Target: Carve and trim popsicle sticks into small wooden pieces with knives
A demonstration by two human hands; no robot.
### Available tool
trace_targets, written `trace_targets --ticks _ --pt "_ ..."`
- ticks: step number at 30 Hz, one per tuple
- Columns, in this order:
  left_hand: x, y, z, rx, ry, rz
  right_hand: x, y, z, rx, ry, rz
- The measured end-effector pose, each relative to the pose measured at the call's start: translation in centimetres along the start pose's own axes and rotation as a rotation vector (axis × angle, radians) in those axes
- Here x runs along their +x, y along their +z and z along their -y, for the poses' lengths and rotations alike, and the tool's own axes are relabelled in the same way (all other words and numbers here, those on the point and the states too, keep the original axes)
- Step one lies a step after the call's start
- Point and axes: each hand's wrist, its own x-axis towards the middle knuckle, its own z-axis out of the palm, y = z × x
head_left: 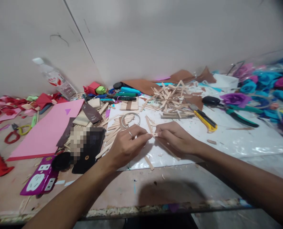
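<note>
My left hand [127, 144], a ring on one finger, and my right hand [176, 136] meet over a white plastic sheet [239, 140]. Both pinch the ends of one thin wooden stick [153, 135] between fingertips. A longer wooden strip [170, 151] pokes out from under my right hand. More cut sticks [115, 130] lie just left of my left hand, and one loose stick [149, 162] lies below it. A metal ring [131, 120] rests just beyond my left fingers.
A heap of wooden sticks [172, 100] sits behind, with a yellow utility knife [204, 120] and green-handled pliers [237, 114] to the right. Paper flowers [263, 86] fill the far right. Pink sheet [48, 130], plastic bottle [56, 79], purple power strip [39, 179] and red scraps lie left.
</note>
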Motion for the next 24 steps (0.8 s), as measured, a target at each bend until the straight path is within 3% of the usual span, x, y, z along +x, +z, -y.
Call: trace_targets --ticks 9,19,24 --pt "-0.34 0.03 0.33 0.049 0.018 0.039 -0.08 0.37 -0.33 0.002 0.011 -0.003" --pt "0.07 0.04 0.06 -0.013 -0.004 0.011 0.12 0.49 -0.30 -0.021 0.018 0.012" --pt "0.41 0.30 -0.08 0.066 0.012 0.003 0.33 0.74 -0.53 -0.063 0.007 0.017"
